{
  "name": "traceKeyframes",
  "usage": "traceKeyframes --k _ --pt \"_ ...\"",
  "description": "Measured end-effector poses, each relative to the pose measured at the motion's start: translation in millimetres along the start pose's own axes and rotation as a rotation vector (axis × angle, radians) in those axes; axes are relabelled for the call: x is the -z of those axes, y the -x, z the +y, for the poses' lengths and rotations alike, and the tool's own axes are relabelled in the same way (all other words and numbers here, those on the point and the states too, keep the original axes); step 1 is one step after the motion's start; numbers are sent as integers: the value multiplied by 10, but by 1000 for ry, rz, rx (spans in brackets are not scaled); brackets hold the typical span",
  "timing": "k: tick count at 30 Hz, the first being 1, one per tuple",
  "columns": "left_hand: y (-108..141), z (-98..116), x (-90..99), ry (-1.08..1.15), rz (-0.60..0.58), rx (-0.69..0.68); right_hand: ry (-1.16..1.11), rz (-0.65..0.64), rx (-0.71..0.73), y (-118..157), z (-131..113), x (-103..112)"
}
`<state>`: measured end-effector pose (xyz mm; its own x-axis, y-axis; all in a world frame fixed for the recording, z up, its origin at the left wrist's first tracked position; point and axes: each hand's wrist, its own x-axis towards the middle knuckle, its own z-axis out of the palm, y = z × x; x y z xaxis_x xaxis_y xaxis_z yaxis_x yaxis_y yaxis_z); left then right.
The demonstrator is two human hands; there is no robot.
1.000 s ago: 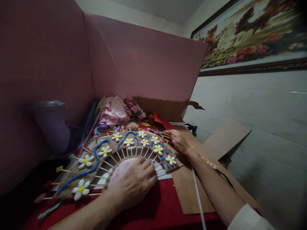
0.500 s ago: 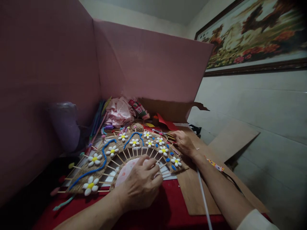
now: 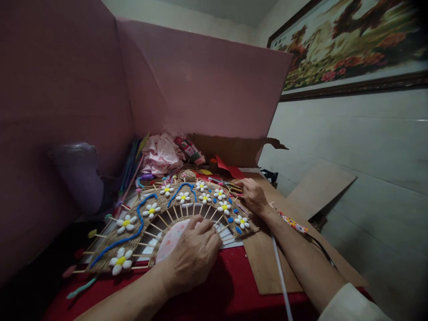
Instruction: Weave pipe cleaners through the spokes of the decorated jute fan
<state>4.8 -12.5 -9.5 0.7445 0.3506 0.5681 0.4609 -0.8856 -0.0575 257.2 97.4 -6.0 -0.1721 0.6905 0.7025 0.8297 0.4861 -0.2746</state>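
A fan-shaped craft (image 3: 140, 223) lies in front of me, wrapped in brown twine, with white clay daisies, blue wavy strips and thin wooden sticks. Over the right part of its pink cloth half-circle (image 3: 172, 240) rests my left hand (image 3: 194, 256), fingers curled down; their tips and anything in them are hidden. My right hand (image 3: 252, 194) reaches past the craft's right end, fingers closed at the handles of a pair of scissors (image 3: 225, 183). The scissors point left behind the craft and are partly covered by clutter.
Behind the craft lie a twine ball (image 3: 187, 175), crumpled pink cloth (image 3: 160, 154), a printed tube (image 3: 189, 149) and red paper (image 3: 230, 169). A glue gun (image 3: 294, 221) with a cable lies by my right forearm on cardboard (image 3: 267, 272). A clear stick (image 3: 281, 276) crosses it.
The view has shifted slightly, so everything sits a little further left. My right hand has drawn its fingers slightly at the scissors; the left hand stays over the pink half-circle.
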Motion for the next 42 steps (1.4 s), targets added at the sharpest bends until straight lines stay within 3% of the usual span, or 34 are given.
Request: traceKeyframes --k 11,17,26,33,42 --pt "-258 111 7 -175 21 -128 -35 18 -7 21 6 -21" --pt "-483 134 -66 -193 28 -49 -70 32 -23 11 -3 6" --pt "-279 -3 -204 -94 104 31 -181 82 -105 -33 -82 93" --pt "-299 -27 -222 -91 88 54 -283 137 -262 -68 -38 81" --pt "-300 -39 -220 -69 132 40 -319 154 -322 -36 -103 70"
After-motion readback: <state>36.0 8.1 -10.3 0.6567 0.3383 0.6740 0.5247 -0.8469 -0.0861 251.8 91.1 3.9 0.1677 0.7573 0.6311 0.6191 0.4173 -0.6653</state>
